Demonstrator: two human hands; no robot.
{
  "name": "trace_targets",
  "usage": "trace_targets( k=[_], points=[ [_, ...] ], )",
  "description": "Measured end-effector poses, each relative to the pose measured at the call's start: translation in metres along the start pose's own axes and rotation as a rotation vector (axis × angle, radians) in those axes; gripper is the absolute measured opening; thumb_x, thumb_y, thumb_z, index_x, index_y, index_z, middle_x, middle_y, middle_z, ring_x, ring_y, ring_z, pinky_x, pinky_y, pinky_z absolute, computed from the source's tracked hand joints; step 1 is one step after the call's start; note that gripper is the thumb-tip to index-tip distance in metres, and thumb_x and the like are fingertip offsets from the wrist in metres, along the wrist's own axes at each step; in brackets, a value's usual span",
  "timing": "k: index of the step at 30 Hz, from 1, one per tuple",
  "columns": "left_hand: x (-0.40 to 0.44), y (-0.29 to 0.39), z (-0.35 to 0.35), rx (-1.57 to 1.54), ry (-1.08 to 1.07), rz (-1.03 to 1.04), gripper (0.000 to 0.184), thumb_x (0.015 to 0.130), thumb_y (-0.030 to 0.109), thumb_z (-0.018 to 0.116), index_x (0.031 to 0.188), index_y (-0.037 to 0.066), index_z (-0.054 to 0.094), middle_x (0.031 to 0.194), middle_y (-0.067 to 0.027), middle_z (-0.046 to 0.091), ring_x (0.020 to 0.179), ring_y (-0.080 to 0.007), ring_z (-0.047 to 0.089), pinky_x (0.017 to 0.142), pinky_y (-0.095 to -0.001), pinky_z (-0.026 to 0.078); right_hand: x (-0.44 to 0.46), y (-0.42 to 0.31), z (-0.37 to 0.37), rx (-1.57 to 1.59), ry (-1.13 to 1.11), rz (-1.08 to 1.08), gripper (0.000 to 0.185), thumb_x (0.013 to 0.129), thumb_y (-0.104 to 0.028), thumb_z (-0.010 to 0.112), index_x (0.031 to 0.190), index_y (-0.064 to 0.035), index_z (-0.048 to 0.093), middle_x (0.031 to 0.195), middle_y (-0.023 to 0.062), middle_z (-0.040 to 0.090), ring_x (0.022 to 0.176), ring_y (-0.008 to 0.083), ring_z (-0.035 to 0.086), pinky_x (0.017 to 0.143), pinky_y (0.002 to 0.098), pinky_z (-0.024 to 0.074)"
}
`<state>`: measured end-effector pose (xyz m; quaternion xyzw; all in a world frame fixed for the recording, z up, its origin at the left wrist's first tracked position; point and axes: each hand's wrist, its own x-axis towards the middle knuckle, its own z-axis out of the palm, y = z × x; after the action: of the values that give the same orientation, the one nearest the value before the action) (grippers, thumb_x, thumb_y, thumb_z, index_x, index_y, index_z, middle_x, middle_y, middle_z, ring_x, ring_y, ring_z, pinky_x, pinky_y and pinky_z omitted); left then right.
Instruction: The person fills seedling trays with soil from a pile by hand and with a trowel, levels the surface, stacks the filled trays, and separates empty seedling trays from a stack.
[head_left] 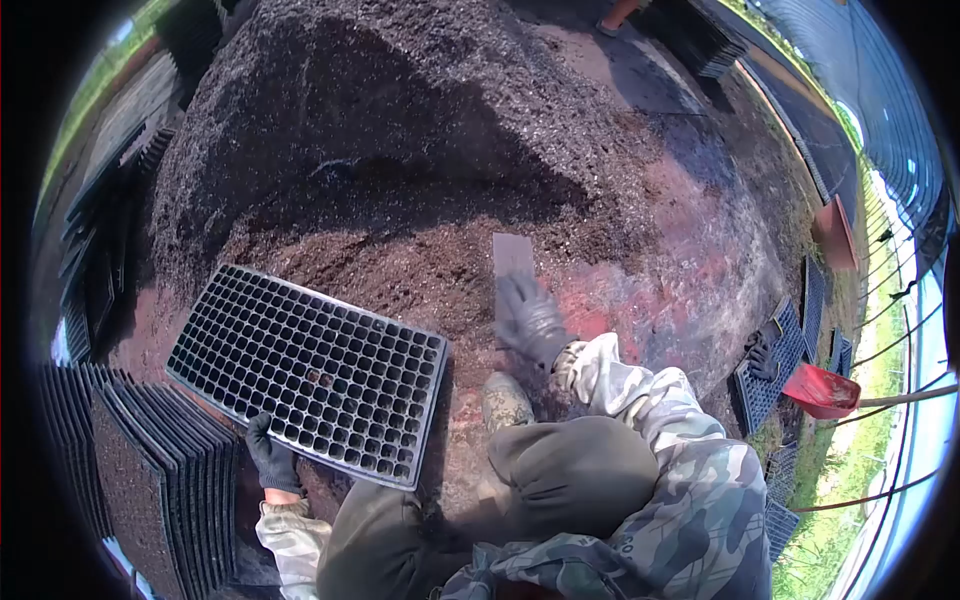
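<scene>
A black plug seedling tray (310, 375) with many small square cells lies tilted in front of me, its cells mostly hollow, with a bit of brown soil in a few. My left hand (270, 452), in a dark glove, grips the tray's near edge. My right hand (532, 322), gloved too, is closed over a flat, narrow rectangular board (514, 256) at the foot of the soil; its fingertips are partly hard to make out. A big heap of dark potting soil (400, 130) rises beyond both hands.
Stacked trays (170, 480) stand at my left. On the right lie loose trays (775, 365), dark gloves (762, 356) and a red shovel (822, 391). Another person's foot (608, 27) shows at the top. My boot (507, 402) is close to the board.
</scene>
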<state>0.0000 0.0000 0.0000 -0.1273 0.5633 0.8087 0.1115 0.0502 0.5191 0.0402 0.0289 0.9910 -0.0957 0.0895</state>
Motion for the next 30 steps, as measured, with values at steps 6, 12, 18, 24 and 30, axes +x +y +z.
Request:
trace_targets(
  k=[6,12,18,24,30],
  points=[
    [-0.025,-0.057,-0.009,0.039,0.174,0.017,0.020,0.090,0.009,0.056,0.108,0.004,0.061,0.109,-0.0070,0.063,0.102,-0.0184,0.058,0.093,-0.0350,0.047,0.016,0.048,0.113,0.870,0.035,0.604,0.098,0.073,-0.050,0.073,0.139,0.0062,0.028,0.132,0.0292,0.045,0.125,0.0387,0.045,0.104,0.0410,0.0360],
    [0.009,-0.043,0.014,-0.356,0.088,-0.307,0.033,0.096,0.018,0.052,0.127,0.005,0.053,0.127,-0.0097,0.057,0.114,-0.0214,0.055,0.102,-0.0372,0.044,0.094,0.042,0.089,1.764,0.131,0.957,0.023,0.085,-0.018,0.064,0.100,-0.0064,0.051,0.063,0.0026,0.056,0.043,0.0150,0.052,0.038,0.0351,0.0414],
    [0.005,-0.028,0.040,-0.316,0.208,-0.452,0.048,0.095,0.001,0.045,0.142,0.008,0.036,0.135,-0.0117,0.048,0.119,-0.0189,0.050,0.102,-0.0335,0.041,0.064,0.155,0.102,0.500,0.874,0.719,0.023,0.086,-0.016,0.061,0.105,-0.0072,0.054,0.075,0.0106,0.060,0.060,0.0266,0.059,0.053,0.0442,0.0472],
    [-0.006,-0.028,0.048,1.061,-0.287,0.019,0.070,0.083,-0.016,0.043,0.146,0.009,0.028,0.136,-0.0175,0.047,0.119,-0.0256,0.050,0.100,-0.0332,0.041,0.122,0.190,0.070,0.106,0.336,0.789,0.026,0.076,-0.023,0.059,0.090,-0.0009,0.053,0.078,0.0235,0.058,0.076,0.0434,0.059,0.065,0.0476,0.0460],
    [0.023,-0.046,0.070,0.413,0.114,-0.418,0.035,0.100,0.028,0.044,0.123,0.004,0.055,0.103,-0.0084,0.066,0.086,-0.0145,0.061,0.080,-0.0325,0.050,0.183,0.085,0.100,0.154,0.244,0.487,0.032,0.075,-0.025,0.066,0.085,0.0033,0.055,0.088,0.0211,0.059,0.086,0.0362,0.058,0.077,0.0432,0.0462]
  ],
)
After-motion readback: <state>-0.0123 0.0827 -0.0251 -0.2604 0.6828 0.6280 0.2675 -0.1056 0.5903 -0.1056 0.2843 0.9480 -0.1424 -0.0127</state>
